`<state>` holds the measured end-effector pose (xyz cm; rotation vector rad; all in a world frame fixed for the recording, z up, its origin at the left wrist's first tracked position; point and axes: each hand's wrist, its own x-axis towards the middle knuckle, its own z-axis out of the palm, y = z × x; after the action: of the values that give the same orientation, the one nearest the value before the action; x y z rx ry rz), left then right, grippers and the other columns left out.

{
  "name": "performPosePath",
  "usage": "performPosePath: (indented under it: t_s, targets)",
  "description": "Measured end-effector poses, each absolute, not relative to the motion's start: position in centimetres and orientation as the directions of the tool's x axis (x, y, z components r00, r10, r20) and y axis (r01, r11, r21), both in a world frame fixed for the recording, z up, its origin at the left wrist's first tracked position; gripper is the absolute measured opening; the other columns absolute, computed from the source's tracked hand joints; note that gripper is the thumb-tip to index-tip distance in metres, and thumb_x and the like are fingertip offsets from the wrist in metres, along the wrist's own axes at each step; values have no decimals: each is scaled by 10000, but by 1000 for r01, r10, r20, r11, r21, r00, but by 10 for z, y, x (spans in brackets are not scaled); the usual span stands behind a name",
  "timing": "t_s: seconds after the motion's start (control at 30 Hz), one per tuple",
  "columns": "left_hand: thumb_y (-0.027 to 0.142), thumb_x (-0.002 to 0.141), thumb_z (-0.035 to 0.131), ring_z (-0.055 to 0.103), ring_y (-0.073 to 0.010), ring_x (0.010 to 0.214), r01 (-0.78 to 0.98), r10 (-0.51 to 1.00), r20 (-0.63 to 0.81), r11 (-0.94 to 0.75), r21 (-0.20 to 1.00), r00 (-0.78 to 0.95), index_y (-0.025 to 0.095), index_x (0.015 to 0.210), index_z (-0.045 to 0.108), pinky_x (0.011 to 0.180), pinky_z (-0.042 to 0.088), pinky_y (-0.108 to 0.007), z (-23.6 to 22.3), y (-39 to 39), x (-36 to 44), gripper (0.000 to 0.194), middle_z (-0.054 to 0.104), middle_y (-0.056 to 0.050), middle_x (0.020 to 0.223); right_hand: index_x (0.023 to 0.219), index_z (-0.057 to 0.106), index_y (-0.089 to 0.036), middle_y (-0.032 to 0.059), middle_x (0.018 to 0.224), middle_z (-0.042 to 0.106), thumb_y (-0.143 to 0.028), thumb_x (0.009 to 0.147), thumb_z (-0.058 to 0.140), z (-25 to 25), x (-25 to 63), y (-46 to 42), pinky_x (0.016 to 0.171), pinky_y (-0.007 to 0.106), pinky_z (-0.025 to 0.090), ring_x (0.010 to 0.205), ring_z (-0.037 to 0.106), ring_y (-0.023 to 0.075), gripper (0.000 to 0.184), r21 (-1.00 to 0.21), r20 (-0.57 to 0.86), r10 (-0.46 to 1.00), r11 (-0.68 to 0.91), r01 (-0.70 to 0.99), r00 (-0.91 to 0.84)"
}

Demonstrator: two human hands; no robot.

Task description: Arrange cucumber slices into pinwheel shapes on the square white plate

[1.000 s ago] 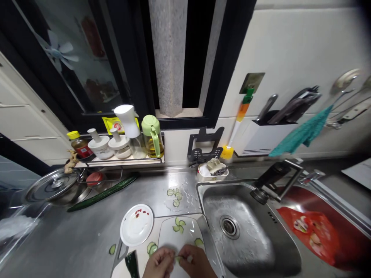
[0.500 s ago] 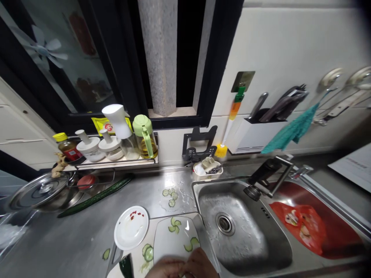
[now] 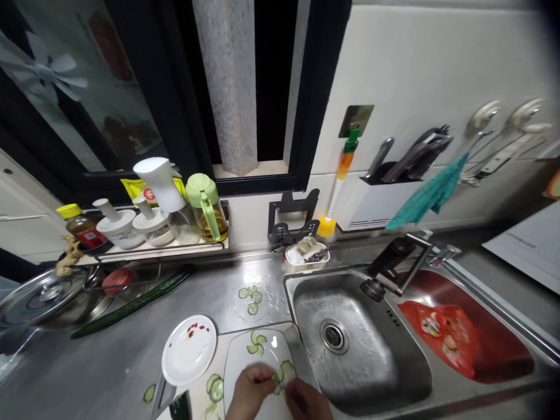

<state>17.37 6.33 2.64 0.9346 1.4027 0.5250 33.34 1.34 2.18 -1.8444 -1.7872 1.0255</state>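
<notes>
My left hand (image 3: 251, 392) is over the white square plate (image 3: 238, 356), its thumb and forefinger pinched on a cucumber slice (image 3: 276, 378). Close beside it on the right, my right hand (image 3: 308, 400) has its fingers curled together at the same group of slices; whatever they may hold is hidden. Further back on the plate lies a fan of cucumber slices (image 3: 256, 343), and another slice (image 3: 287, 367) shows just behind my fingers. The plate rests on a cutting board (image 3: 221, 344). More cucumber slices (image 3: 214, 388) and a cut cucumber (image 3: 179, 406) lie on the board's left.
A round white plate (image 3: 189, 356) with red bits stands left of the square plate. Several slices (image 3: 252, 308) lie on the wet counter behind. A whole cucumber (image 3: 131, 304) lies by the spice rack (image 3: 161, 251). The sink (image 3: 363, 350) borders the board on the right.
My hands have come further into view over the square plate, and the left now shows its pinch on a slice. The whole view has shifted slightly, so the surroundings sit further left.
</notes>
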Motion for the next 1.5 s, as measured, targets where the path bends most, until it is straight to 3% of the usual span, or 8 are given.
performPosePath:
  t_s: [0.2,0.47,0.67,1.0,1.17,1.3,1.5]
  targets:
    - [212,612,556,487,-110,588,405,878,-477,418,813,52,199,564,583,606,359,-223,25,76,183,57,524,51,546,801,648,-213,23,724,676,-158,829,437,11,330,20,663,253,388,722,611,167,220,-562,-226,974,-126,818,-6]
    - [138,663,498,512,-119,608,599,909,-413,303,741,50,191,593,605,611,343,-219,27,82,191,138,562,28,580,777,628,-220,33,750,691,-128,837,468,-6,322,24,675,283,390,768,629,198,194,-363,-161,987,-87,928,29]
    - [126,682,486,511,-109,589,644,914,-400,266,717,68,197,612,586,592,331,-206,29,84,196,141,559,34,579,740,625,-228,9,675,664,-125,838,489,-1,321,26,621,285,357,689,610,185,197,-304,-81,996,-49,952,25]
    - [131,704,498,534,-122,652,679,930,-358,210,704,83,198,647,586,632,334,-213,28,84,199,124,591,9,664,749,619,-218,18,712,674,-58,819,494,1,315,28,674,333,350,773,602,224,215,-190,-35,999,-20,982,14]
    - [137,727,509,514,-122,627,670,931,-362,238,703,49,206,716,569,624,332,-211,28,83,198,92,562,28,633,783,624,-235,32,803,661,-68,790,536,-5,315,26,707,353,375,841,581,245,190,-198,17,999,-39,979,43]
    - [144,742,507,493,-120,608,655,933,-355,233,719,57,207,654,538,617,329,-214,28,82,198,112,547,34,611,778,598,-250,29,803,640,-86,783,556,-9,315,24,662,341,376,856,568,246,169,-195,68,997,-25,981,39]
    - [168,769,485,543,-149,693,680,945,-317,178,711,84,192,662,598,674,358,-239,25,80,198,158,610,-19,706,783,596,-241,45,810,633,-70,795,538,-8,311,23,625,348,374,880,574,273,181,-153,33,997,-62,986,68]
